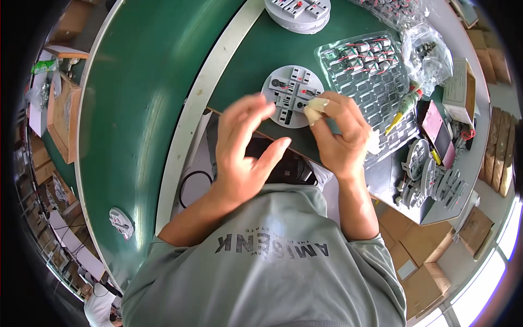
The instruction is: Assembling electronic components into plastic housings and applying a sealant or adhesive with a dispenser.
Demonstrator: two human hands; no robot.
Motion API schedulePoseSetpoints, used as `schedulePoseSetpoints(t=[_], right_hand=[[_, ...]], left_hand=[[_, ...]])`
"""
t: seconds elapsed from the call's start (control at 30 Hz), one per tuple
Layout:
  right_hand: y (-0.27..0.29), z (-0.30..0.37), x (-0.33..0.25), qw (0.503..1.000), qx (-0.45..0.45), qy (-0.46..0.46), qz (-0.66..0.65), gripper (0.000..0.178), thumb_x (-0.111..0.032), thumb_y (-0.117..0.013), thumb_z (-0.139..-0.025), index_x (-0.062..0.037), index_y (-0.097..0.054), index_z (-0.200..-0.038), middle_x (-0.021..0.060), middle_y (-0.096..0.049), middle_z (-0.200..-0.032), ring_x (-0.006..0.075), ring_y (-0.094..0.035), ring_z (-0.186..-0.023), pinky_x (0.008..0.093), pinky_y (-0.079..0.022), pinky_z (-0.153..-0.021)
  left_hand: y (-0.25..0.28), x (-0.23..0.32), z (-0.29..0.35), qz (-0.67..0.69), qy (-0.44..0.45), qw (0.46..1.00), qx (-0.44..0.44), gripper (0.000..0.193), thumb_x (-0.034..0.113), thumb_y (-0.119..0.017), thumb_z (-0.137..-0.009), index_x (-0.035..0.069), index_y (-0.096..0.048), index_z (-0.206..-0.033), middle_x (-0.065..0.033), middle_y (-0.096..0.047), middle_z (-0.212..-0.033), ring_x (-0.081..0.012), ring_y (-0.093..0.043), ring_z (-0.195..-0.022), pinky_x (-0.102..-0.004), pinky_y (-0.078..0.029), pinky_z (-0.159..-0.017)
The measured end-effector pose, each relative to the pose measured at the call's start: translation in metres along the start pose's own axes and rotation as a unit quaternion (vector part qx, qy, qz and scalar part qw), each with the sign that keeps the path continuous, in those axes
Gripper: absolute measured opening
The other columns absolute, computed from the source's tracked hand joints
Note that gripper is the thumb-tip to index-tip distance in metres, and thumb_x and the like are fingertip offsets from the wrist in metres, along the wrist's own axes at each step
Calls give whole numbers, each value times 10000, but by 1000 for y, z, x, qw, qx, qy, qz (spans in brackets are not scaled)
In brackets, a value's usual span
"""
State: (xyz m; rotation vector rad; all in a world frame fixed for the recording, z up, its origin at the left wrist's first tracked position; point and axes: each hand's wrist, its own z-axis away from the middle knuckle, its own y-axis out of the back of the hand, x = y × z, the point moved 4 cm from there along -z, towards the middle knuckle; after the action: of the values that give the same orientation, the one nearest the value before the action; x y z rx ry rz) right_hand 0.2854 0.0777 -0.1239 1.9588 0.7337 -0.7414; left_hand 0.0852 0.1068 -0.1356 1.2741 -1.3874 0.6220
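My left hand (239,147) is raised at the table's near edge, thumb and fingers spread, with nothing in it. A round light-grey fixture (294,76) lies just beyond my hands, bearing several dark-grey blocks and small black and red parts. At its right edge my right hand (343,128) is closed in a pinch, with cream finger covers on the thumb and a finger. Whatever sits between those fingertips is hidden. To the right of the fixture lies a clear plastic blister tray (348,90), with several small motors (370,54) with red wires in its far pockets.
A stack of round grey fixtures (299,20) stands at the far edge. A yellow-green power screwdriver (404,106) is over the tray's right side. Grey plastic parts (430,174), a cardboard box (459,90) and plastic bags (433,60) are right. Left runs a green conveyor belt (128,120) carrying one grey part (121,222).
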Motion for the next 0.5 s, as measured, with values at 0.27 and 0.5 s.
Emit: schedulePoseSetpoints(t=[0.27,0.5], right_hand=[[-9,2,3,995,-33,57,75,222,-1,-860,-804,-52,-767,-1000,90,-784,-1067,258,-712,-927,373,-576,-811],[14,-17,7,994,-55,-11,94,213,-53,-817,-880,-35,-767,-1086,121,-778,-1069,318,-715,-978,415,-581,-855]], left_hand=[[-15,-15,-35,-240,-105,962,-74,926,292,-950,-792,-24,-524,-1551,-224,-540,-1587,-433,-525,-1445,-576,-402,-1198],[-18,-23,-35,-262,-134,952,-83,943,353,-945,-795,-32,-527,-1548,-211,-548,-1591,-420,-544,-1432,-570,-410,-1190]])
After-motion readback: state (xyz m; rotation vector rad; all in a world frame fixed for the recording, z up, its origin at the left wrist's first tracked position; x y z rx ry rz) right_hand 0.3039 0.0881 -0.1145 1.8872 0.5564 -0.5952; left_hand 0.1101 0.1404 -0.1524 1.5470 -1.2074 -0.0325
